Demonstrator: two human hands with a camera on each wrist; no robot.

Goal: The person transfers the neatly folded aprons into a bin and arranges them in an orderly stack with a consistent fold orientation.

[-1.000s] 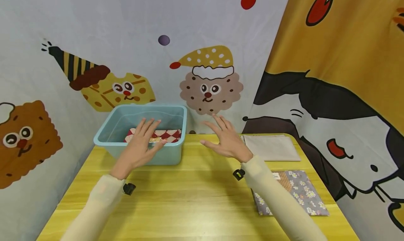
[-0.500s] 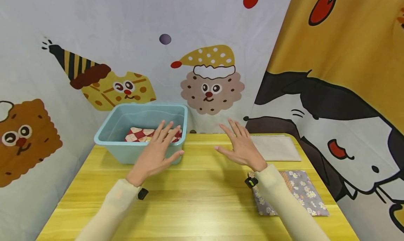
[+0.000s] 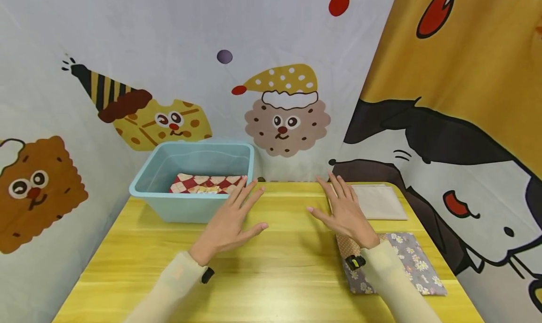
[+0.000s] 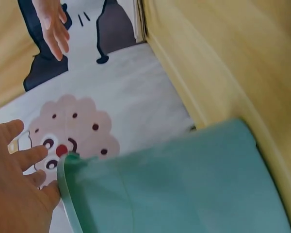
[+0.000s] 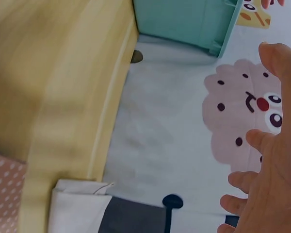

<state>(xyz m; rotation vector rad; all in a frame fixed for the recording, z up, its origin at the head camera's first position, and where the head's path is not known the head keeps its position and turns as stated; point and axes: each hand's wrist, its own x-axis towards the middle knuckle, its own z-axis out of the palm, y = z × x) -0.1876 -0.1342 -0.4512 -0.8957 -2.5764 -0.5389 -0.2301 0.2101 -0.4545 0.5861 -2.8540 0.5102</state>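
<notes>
My left hand, fingers spread and holding nothing, is above the table just in front of a light blue plastic bin. In the head view its fingertips overlap the bin's right front corner. A folded red-and-white checked cloth lies inside the bin. My right hand hovers with spread fingers and nothing in it, near a folded pale grey cloth. Closer to me lies a folded grey floral cloth with a tan dotted patch, partly hidden by my right wrist and sleeve.
The yellow wood-grain table carries the bin at the back left and the two folded cloths along its right side. A printed cartoon curtain hangs right behind the table's far edge.
Both hands have moved to the right and a little toward me, fingers still spread. The left hand has shifted from the middle of the bin's front to its right corner. Bin and cloths stay put.
</notes>
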